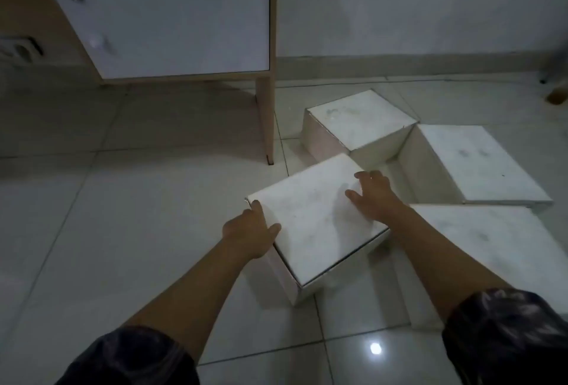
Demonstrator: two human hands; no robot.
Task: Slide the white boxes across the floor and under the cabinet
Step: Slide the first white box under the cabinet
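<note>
- Four white boxes point(362, 120) sit on the tiled floor point(123, 231), all clustered to the right of the cabinet point(172, 15). None is under it yet, so I'd say the job is only starting.
- Both hands are on the nearest box point(316, 221), which lies turned at an angle, just in front of the cabinet leg point(265, 120).
- The left hand point(252, 231) grips the box's left edge, thumb on top, fingers reaching down the side where I can't really see them.
- The right hand point(373, 197) lies on the lid near the right edge with fingers spread and fairly flat. Can't tell if the tips hook over the far edge.
- Looks like the step in hand is getting this first box lined up for the push.
- Next move, I reckon: shove it left and forward into the shadowed gap beneath the cabinet, swinging it clear of that leg. The corner looks likely to catch otherwise.
- Keeping it flat on the tiles should let it slide easily.
</note>
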